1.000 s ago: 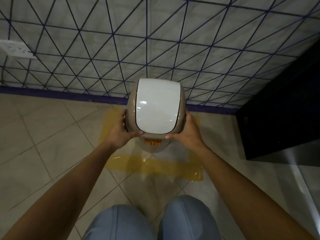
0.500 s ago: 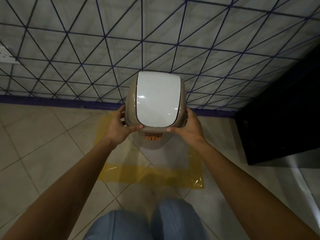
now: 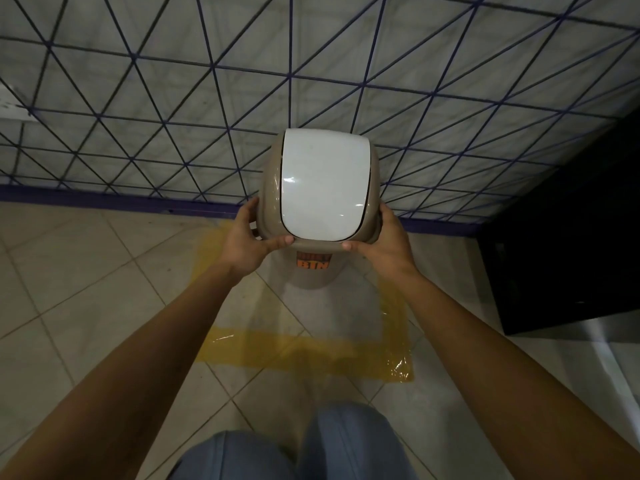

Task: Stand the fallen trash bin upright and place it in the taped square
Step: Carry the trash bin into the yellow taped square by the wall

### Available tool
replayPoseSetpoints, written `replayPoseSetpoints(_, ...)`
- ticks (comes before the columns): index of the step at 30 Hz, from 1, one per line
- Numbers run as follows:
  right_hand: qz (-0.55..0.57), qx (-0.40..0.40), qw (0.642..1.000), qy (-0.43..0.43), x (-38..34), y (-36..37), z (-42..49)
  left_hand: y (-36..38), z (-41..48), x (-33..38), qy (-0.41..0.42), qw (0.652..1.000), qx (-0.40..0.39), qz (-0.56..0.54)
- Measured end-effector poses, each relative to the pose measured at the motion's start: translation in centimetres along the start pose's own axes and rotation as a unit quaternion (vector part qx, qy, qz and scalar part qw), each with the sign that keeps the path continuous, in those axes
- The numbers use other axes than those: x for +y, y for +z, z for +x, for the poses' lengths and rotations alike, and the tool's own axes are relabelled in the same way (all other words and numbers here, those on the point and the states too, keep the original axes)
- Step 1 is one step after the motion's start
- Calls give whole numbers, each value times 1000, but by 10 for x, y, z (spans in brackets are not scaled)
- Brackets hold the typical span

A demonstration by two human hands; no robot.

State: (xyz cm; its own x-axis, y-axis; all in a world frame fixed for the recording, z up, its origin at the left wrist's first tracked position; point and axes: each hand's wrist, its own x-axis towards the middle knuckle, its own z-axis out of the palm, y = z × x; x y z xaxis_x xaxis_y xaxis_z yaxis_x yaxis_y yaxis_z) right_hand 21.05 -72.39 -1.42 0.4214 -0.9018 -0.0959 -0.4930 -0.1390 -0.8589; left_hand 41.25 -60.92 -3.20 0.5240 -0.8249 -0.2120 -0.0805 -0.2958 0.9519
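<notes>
The trash bin [image 3: 320, 206] is already standing up, with its white lid [image 3: 325, 185] on top. It is held on both sides. The left hand [image 3: 247, 242] is closed around the left edge of the top, with the thumb pressed on the front rim. The right hand [image 3: 384, 244] is closed around the right edge in the same way.

The bin is seen over the square of yellow tape [image 3: 311, 351] on the floor [image 3: 69, 289]. The near strip and the right strip of the tape can be seen in front of and beside the bin. The far part of the square is hidden behind the bin and the hands, close to the wall [image 3: 138, 98]. A dark cabinet [image 3: 571, 237] stands to the right, apart from the bin.

So the first part of the job looks done: the bin is not lying down any more. It also looks to be inside the square. It cannot be told from here if the bottom of the bin is resting on the floor or is held a little above it, because the bottom is hidden under the wide top.

What is left seems small. The bin may need to be set down fully, and then the hands can be taken away.
</notes>
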Motion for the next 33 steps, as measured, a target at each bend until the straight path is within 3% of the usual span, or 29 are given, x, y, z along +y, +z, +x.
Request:
replayPoseSetpoints(22,-20,-23,1000,0,-6,2,1,-10,4,-3,1,1000,-1,14)
replayPoseSetpoints(29,-11,-30,999,-21,-11,7,-3,-13,5,12,98,987,13,129)
replayPoseSetpoints(33,-12,-31,999,-18,-11,7,-3,-13,3,16,118,983,-10,141)
